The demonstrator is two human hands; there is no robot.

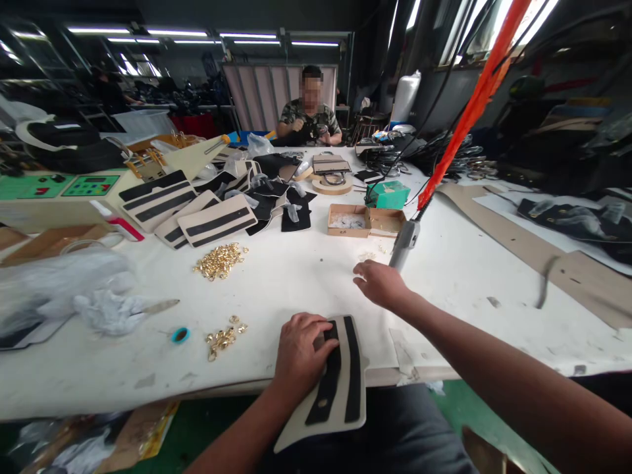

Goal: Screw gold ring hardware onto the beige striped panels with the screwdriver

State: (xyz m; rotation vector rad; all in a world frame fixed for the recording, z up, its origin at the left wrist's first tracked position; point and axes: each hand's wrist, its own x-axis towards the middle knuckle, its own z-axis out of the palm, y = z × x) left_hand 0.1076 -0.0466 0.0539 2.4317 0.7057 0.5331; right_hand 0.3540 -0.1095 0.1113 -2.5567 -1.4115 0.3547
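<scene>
My left hand (303, 349) grips a beige panel (342, 408) with two black strips, thumb on top, near the front edge of the table. The panel's near end overhangs that edge, above my lap. A small round mark shows on one strip. My right hand (382, 284) reaches out over the white table, its fingers apart and nothing visible in them. Just beyond it are a few tiny pale pieces (366, 256). Beside it hangs a grey electric screwdriver (405, 243) on a cord with orange wrapping; whether the hand touches it, I cannot tell.
Gold metal fittings lie in a larger pile (220, 261) and a smaller one (224, 339). A cardboard box (348, 230) holds clear bits, near a green box (388, 195). Similar panels (217, 220) are stacked at left. A co-worker (311, 118) sits across the table.
</scene>
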